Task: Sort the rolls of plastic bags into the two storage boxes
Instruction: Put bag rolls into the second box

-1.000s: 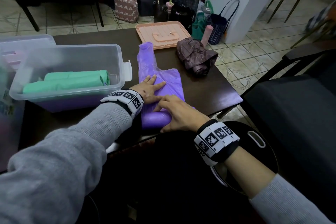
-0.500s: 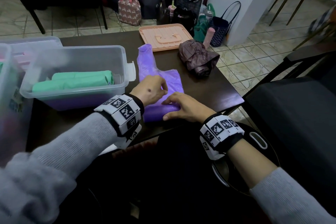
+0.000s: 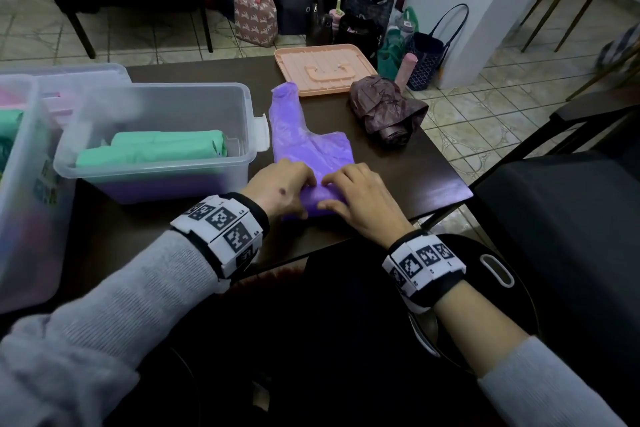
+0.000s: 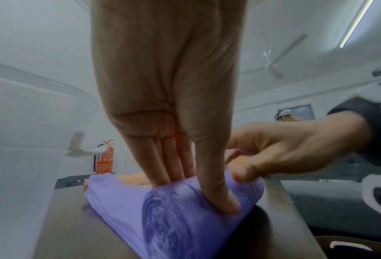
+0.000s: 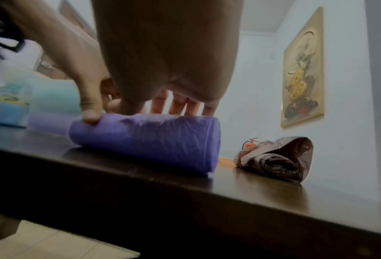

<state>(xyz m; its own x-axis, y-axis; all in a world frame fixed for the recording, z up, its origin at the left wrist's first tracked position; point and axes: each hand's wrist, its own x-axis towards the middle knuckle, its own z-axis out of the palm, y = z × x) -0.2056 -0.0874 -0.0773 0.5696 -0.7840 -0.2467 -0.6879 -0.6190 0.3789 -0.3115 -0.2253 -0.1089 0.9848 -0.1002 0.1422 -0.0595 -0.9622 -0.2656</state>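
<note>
A purple roll of plastic bags [image 3: 320,203] lies on the dark table [image 3: 415,180] near its front edge. Its loose tail [image 3: 294,128] stretches away toward the far side. My left hand [image 3: 294,191] grips the roll's left end, thumb in front and fingers behind, as the left wrist view shows [image 4: 198,192]. My right hand [image 3: 332,192] holds the right part, fingers over the top [image 5: 161,108]. A clear storage box [image 3: 249,94] to the left holds two green rolls [image 3: 152,149]. A second clear box [image 3: 20,191] stands at the far left.
A peach tray [image 3: 325,69] lies at the table's far edge. A folded brown umbrella [image 3: 384,114] rests to the right of the tail. Several bags [image 3: 363,21] stand on the floor beyond. A black chair [image 3: 554,218] is at the right.
Both hands have rolled the purple roll away from the front edge, taking up more of the tail. My left hand went from lying flat to curling over the roll.
</note>
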